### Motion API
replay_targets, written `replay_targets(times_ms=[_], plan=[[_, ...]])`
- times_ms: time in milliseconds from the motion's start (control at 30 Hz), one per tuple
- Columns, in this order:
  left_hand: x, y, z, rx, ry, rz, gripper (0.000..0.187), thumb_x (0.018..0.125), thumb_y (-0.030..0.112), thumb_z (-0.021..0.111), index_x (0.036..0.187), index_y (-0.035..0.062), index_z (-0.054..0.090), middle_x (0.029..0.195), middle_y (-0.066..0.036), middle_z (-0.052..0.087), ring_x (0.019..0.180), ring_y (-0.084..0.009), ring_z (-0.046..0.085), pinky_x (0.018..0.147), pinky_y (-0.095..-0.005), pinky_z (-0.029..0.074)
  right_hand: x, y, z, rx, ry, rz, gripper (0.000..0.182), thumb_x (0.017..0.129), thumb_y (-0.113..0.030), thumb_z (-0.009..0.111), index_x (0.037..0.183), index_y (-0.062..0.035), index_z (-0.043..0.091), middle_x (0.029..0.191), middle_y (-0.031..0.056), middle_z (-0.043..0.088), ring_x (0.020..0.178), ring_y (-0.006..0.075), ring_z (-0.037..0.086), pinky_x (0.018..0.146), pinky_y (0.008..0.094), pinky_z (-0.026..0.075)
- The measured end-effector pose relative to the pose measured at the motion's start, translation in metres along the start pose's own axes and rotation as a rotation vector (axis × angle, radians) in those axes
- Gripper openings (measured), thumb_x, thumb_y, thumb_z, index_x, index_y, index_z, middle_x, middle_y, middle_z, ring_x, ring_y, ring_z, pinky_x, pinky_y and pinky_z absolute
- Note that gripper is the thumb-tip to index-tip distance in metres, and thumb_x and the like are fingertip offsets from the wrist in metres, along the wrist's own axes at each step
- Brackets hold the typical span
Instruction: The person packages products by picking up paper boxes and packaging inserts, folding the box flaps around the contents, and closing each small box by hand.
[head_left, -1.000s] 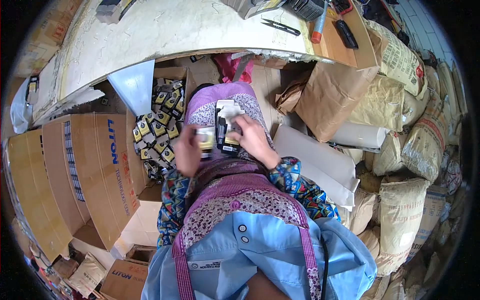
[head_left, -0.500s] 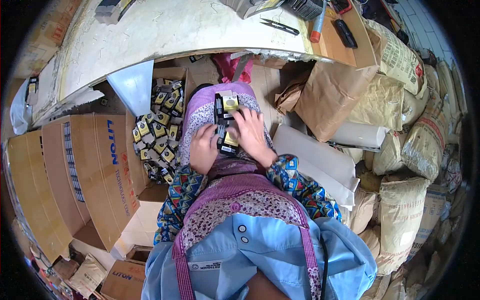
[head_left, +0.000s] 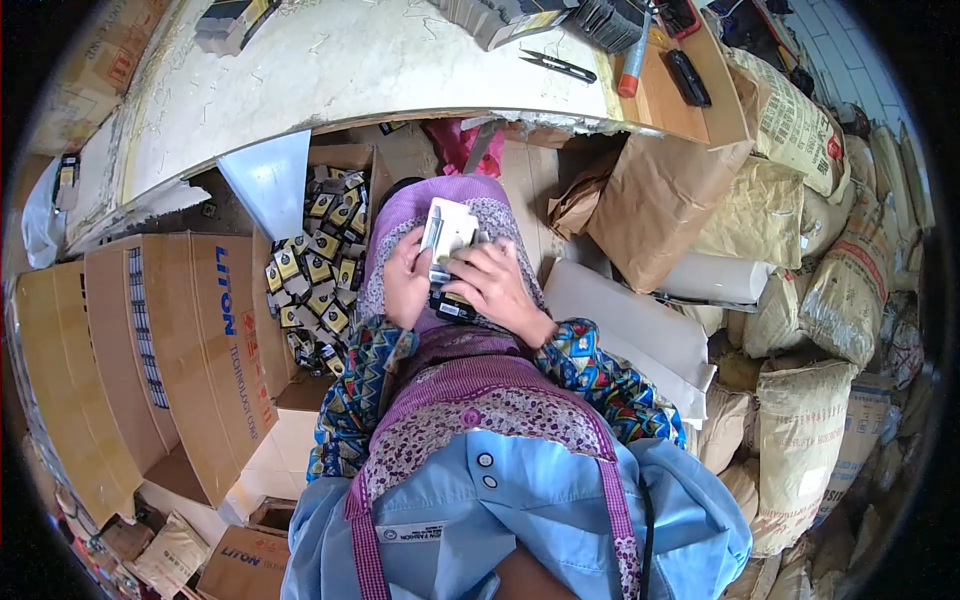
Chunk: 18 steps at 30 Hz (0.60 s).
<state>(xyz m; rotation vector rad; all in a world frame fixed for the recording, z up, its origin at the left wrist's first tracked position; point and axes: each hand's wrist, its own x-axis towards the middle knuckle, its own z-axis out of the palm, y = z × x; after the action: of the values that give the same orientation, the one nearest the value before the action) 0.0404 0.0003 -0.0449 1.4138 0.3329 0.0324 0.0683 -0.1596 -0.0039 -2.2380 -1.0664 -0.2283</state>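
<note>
Over my lap, my left hand (head_left: 405, 280) pinches the left edge of a small card box blank (head_left: 450, 228), its pale inner side facing up. My right hand (head_left: 497, 288) curls its fingers over the lower right part of the same blank. Below it, partly hidden by the right fingers, lies a black and yellow printed card piece (head_left: 452, 308) with a white label. It rests against the purple patterned apron (head_left: 400, 215) on my lap.
Left of my knees, a cardboard carton holds many small black and yellow boxes (head_left: 320, 265). Ahead, the worktable (head_left: 380, 70) bears thread snips (head_left: 558, 65), stacks of flat card (head_left: 500, 18) and a blue and orange tube (head_left: 635, 65). Full sacks (head_left: 805, 430) are piled on the right.
The black and yellow printed face on top is gone from view; a pale inner side now shows between my hands. My left hand has moved slightly up and left.
</note>
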Motion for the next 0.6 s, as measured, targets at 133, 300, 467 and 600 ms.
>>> replay_targets(times_ms=[133,300,467,600], plan=[[-0.017,0.005,0.001,0.077,-0.019,0.071,0.029,0.085,-0.003,0.049,0.114,-0.0032,0.051,0.095,-0.017,0.064,0.086,-0.0202,0.063,0.075,-0.0276,0.048,0.004,-0.003,0.003,-0.037,0.130,0.403,0.049,0.069,-0.028,0.071,0.109,-0.0042,0.055,0.104,0.0097,0.052,0.099,0.0280,0.046,0.086,0.0394,0.030],[-0.028,0.036,0.005,0.387,0.034,0.168,0.027,0.086,-0.001,0.047,0.111,0.0019,0.055,0.097,-0.020,0.063,0.090,-0.0283,0.064,0.077,-0.0323,0.048,-0.002,-0.002,0.006,0.075,0.057,0.515,0.037,0.065,-0.020,0.076,0.093,-0.0020,0.061,0.108,0.0117,0.053,0.102,0.0283,0.047,0.089,0.0388,0.033],[-0.027,0.025,0.000,0.387,0.047,0.197,0.029,0.083,0.005,0.056,0.113,0.0019,0.056,0.102,-0.018,0.061,0.095,-0.0292,0.061,0.080,-0.0345,0.047,-0.003,0.011,0.005,0.708,0.078,0.618,0.022,0.072,-0.015,0.073,0.086,-0.0006,0.064,0.112,0.0105,0.054,0.104,0.0252,0.051,0.090,0.0346,0.038],[-0.027,0.045,0.002,0.846,-0.057,0.550,0.061,0.066,0.023,0.077,0.118,0.0021,0.053,0.112,-0.017,0.055,0.099,-0.0312,0.057,0.080,-0.0375,0.048,0.003,0.005,-0.005,0.858,-0.007,0.661,0.015,0.077,-0.012,0.069,0.086,0.0000,0.066,0.107,0.0095,0.058,0.102,0.0196,0.054,0.086,0.0294,0.042]])
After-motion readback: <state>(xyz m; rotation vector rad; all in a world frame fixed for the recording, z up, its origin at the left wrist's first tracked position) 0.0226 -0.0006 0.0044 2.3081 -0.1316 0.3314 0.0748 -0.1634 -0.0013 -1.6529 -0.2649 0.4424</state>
